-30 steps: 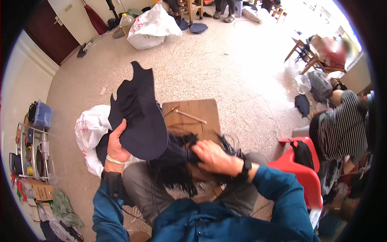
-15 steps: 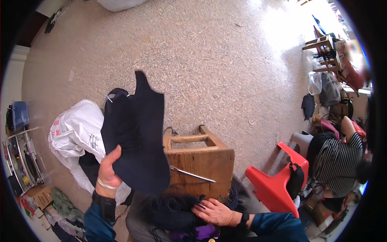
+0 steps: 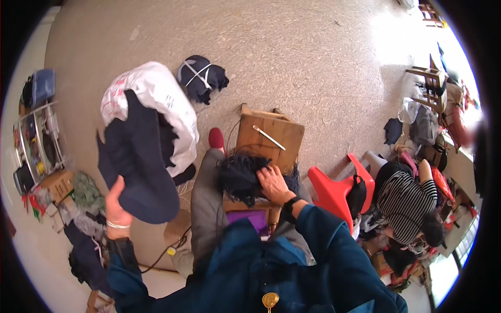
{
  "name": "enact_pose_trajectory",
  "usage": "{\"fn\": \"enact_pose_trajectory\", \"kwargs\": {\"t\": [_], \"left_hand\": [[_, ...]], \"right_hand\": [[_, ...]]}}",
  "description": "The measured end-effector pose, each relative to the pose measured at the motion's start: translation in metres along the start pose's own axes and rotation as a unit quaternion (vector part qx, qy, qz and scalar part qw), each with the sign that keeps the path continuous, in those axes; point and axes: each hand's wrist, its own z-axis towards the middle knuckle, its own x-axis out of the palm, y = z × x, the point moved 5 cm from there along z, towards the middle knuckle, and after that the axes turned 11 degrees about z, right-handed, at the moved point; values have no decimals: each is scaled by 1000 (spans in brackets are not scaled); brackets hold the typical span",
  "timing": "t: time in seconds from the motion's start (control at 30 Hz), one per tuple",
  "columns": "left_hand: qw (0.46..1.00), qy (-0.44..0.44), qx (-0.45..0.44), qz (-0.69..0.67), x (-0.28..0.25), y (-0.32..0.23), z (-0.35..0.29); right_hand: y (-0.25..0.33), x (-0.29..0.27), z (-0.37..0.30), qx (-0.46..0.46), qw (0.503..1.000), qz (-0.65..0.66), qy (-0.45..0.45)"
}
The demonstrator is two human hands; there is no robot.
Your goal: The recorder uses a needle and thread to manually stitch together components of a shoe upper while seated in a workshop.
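At the far left a wire shelf rack [image 3: 32,136] stands against the pale wall, crowded with small items, and a heap of crumpled cloth [image 3: 83,194] lies on the floor below it. Just right of that, the left hand [image 3: 116,203] is raised out to the person's left, its fingers and thumb clamped on the lower edge of a dark navy fabric piece [image 3: 136,166], which hangs stiff and broad in front of a stuffed white sack [image 3: 162,104]. Beyond the sack a bundle of dark cloth tied with white cord [image 3: 200,78] rests on the speckled beige floor [image 3: 292,57], which runs bare toward the top of the view. In the middle a low wooden stool [image 3: 269,136] carries a thin pale stick [image 3: 269,137]. Nearer the person, the right hand [image 3: 272,182] lies palm down with fingers spread, pressing on a tuft of black fringed material [image 3: 241,175] on the lap. Further right sits a red plastic stool [image 3: 336,187], then another person in a striped top [image 3: 406,201], with wooden chairs [image 3: 432,83] and piled bags [image 3: 424,128] along the bright right edge.
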Motion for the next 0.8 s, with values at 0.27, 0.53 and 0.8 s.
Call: {"fn": "enact_pose_trajectory", "kwargs": {"t": [0.27,0.53,0.8], "left_hand": [[991,-21,85,103,-9,-47,-77],[995,-7,78,64,-32,-34,-53],[994,-108,-24,15,-96,46,-74]], "right_hand": [[38,-23,-1,268,945,170,78],[30,-4,21,347,928,80,113],[50,-15,-1,204,976,52,-64]]}}
